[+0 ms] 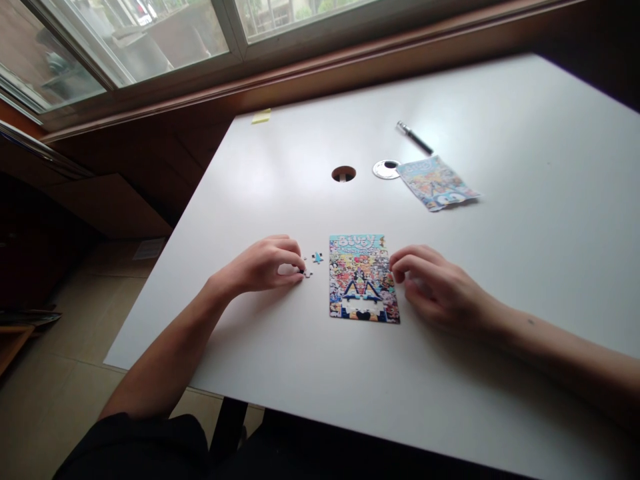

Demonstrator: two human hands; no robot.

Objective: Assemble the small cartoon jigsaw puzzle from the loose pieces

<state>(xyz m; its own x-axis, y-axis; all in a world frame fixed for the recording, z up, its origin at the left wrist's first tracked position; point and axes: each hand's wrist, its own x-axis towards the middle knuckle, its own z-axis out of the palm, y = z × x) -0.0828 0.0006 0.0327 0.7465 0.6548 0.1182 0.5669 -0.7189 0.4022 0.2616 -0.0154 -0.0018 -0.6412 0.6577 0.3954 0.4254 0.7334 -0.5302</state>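
Note:
A small jigsaw puzzle point(357, 267) with a crowded, colourful cartoon picture lies flat on the white table, with a pale gap showing in its lower part. To its left, my left hand point(273, 263) pinches a small puzzle piece point(308, 274) between thumb and index finger at the tabletop. Close by, a loose blue piece point(317, 257) lies between that hand and the puzzle. My right hand point(435, 283) rests at the puzzle's right edge, index fingertip touching the border. Its fingers are loosely curled and the thumb is apart, with nothing visible between them.
A crumpled printed sheet point(437, 183) with a similar picture lies beyond the puzzle, partly over a round grommet cover point(385, 169). Behind are a dark pen point(415, 137) and a round table hole point(343, 174). A yellow sticky note point(261, 117) marks the far left corner.

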